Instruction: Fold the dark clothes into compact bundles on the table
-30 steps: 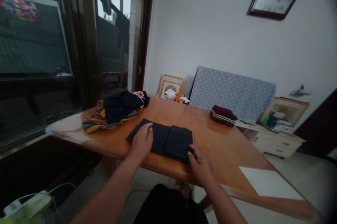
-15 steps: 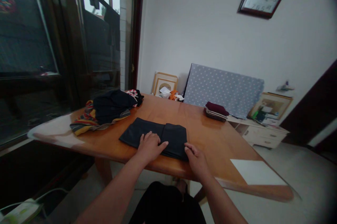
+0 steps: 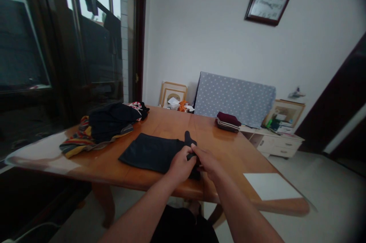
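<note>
Dark cloth (image 3: 151,153) stretches left-to-right, its raised right end pinched between fingers of left hand (image 3: 181,165) and right hand (image 3: 208,162).

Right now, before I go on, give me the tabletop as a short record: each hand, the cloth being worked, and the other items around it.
Left hand: gripping the right end of the dark cloth
Right hand: at that same end, close to the left
Dark cloth: left part flat on the wooden table, right end bunched up
Left side: navy garment over striped garment, loosely heaped
Far side: folded stack, maroon on top
Near right corner: white sheet
</note>
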Available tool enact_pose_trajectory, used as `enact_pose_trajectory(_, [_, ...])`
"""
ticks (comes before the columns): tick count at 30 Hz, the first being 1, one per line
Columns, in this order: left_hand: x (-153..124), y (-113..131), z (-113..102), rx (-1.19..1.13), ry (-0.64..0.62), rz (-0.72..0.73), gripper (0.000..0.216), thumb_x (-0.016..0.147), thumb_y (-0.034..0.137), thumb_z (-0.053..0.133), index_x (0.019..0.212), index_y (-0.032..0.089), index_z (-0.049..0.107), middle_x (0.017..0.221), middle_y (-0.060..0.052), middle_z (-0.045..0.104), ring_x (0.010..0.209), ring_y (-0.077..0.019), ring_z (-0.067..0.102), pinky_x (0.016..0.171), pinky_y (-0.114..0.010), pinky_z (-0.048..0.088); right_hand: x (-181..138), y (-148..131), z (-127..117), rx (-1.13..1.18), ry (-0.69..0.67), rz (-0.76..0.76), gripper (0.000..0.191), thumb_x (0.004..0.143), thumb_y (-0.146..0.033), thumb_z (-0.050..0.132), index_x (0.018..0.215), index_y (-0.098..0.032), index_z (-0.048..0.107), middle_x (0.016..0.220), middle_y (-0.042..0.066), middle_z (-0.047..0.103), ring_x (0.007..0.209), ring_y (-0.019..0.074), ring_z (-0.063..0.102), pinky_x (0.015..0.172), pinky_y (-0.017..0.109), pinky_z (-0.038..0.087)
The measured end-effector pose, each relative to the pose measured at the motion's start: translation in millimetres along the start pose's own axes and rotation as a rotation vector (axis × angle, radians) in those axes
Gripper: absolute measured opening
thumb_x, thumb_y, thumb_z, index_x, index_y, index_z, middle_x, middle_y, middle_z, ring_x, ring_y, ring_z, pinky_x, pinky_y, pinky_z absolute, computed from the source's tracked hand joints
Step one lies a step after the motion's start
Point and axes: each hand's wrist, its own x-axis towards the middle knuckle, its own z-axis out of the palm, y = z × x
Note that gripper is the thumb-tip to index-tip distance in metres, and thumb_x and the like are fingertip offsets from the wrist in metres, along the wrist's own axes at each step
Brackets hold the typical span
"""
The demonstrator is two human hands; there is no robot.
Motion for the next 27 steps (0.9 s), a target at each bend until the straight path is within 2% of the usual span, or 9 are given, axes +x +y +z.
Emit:
enact_pose_trajectory(3, [-2.3, 8.4, 0.4, -0.132, -0.176, 0.035, 0.022, 0.091, 0.037, 0.056, 0.105, 0.019, 0.059, 0.101, -0.005, 0.069, 0.093, -0.0177, 0.066, 0.079, -0.028, 0.051, 6.8, 1.3, -12.5, 0.048, 0.045, 0.041, 0.019, 0.077, -0.036, 0.062, 0.081, -0.018, 0.065, 0.067, 0.002, 0.066, 0.058, 0.015, 0.06, 0.052, 0.024, 0.047])
enact_pose_trajectory(5, [-1.7, 5.8, -9.3, -0.079, -0.187, 0.015, 0.03, 0.096, 0.044, 0.047, 0.109, 0.02, 0.059, 0.102, -0.006, 0.07, 0.092, -0.0184, 0.067, 0.078, -0.029, 0.052, 10.7, 6.1, -28.5, 0.082, 0.096, 0.032, 0.011, 0.074, -0.026, 0.06, 0.08, -0.018, 0.063, 0.063, 0.001, 0.065, 0.056, 0.015, 0.059, 0.051, 0.024, 0.047])
enact_pose_trajectory(6, [-0.6, 1.8, -16.0, 0.006, -0.158, 0.014, 0.033, 0.097, 0.047, 0.043, 0.111, 0.021, 0.06, 0.104, -0.007, 0.07, 0.094, -0.0192, 0.067, 0.081, -0.031, 0.052, 12.1, 8.9, -38.8, 0.101, 0.116, 0.023, 0.011, 0.073, -0.024, 0.06, 0.081, -0.018, 0.063, 0.064, 0.001, 0.066, 0.056, 0.0153, 0.06, 0.052, 0.025, 0.048])
enact_pose_trajectory(9, [2.8, -18.2, -35.1, 0.38, -0.108, 0.018, 0.042, 0.097, 0.049, 0.042, 0.122, 0.022, 0.06, 0.124, -0.011, 0.067, 0.121, -0.0257, 0.058, 0.103, -0.041, 0.043, 13.9, 18.3, -75.7, 0.168, 0.153, -0.002, 0.016, 0.07, -0.022, 0.063, 0.085, -0.016, 0.064, 0.066, 0.003, 0.068, 0.058, 0.0159, 0.061, 0.053, 0.025, 0.05])
enact_pose_trajectory(12, [2.1, -40.0, -43.7, 0.691, -0.213, -0.009, 0.052, 0.093, 0.053, 0.047, 0.131, 0.02, 0.059, 0.145, -0.014, 0.053, 0.141, -0.0336, 0.039, 0.115, -0.053, 0.025, 14.0, 33.3, -113.1, 0.176, 0.152, 0.039, 0.016, 0.068, -0.021, 0.065, 0.083, -0.016, 0.065, 0.068, 0.004, 0.069, 0.057, 0.0158, 0.062, 0.053, 0.025, 0.049])
enact_pose_trajectory(17, [-3.5, -54.1, -39.9, 0.836, -0.289, 0.001, 0.057, 0.094, 0.056, 0.043, 0.139, 0.023, 0.054, 0.155, -0.011, 0.041, 0.147, -0.0328, 0.028, 0.117, -0.053, 0.018, 16.6, 60.3, -149.7, 0.01, 0.111, 0.122, 0.011, 0.067, -0.026, 0.067, 0.072, -0.017, 0.062, 0.063, 0.002, 0.065, 0.055, 0.0149, 0.058, 0.053, 0.025, 0.045])
enact_pose_trajectory(20, [-3.5, -52.3, -38.3, 0.847, -0.292, -0.004, 0.058, 0.094, 0.057, 0.041, 0.14, 0.022, 0.053, 0.155, -0.011, 0.04, 0.147, -0.0326, 0.027, 0.118, -0.053, 0.017, 20.9, 59.6, -148.8, -0.236, 0.276, 0.008, 0.014, 0.07, -0.03, 0.065, 0.076, -0.018, 0.065, 0.064, 0.002, 0.065, 0.058, 0.0156, 0.058, 0.056, 0.025, 0.042])
enact_pose_trajectory(23, [-2.9, -50.1, -38.5, 0.855, -0.294, -0.006, 0.058, 0.095, 0.056, 0.04, 0.141, 0.022, 0.053, 0.156, -0.011, 0.04, 0.147, -0.0326, 0.027, 0.118, -0.053, 0.017, 25.1, 46.7, -129.6, -0.557, 0.477, -0.209, 0.013, 0.073, -0.03, 0.063, 0.079, -0.019, 0.068, 0.073, 0.005, 0.069, 0.07, 0.0177, 0.062, 0.063, 0.026, 0.041])
enact_pose_trajectory(27, [-4.0, -50.0, -38.9, 0.859, -0.293, 0.0, 0.059, 0.095, 0.057, 0.04, 0.14, 0.022, 0.053, 0.155, -0.011, 0.04, 0.147, -0.0327, 0.027, 0.118, -0.053, 0.017, 24.5, 29.8, -83.7, -0.809, 0.412, -0.282, 0.02, 0.084, -0.036, 0.056, 0.076, -0.02, 0.066, 0.076, 0.007, 0.071, 0.074, 0.0201, 0.064, 0.067, 0.029, 0.042])
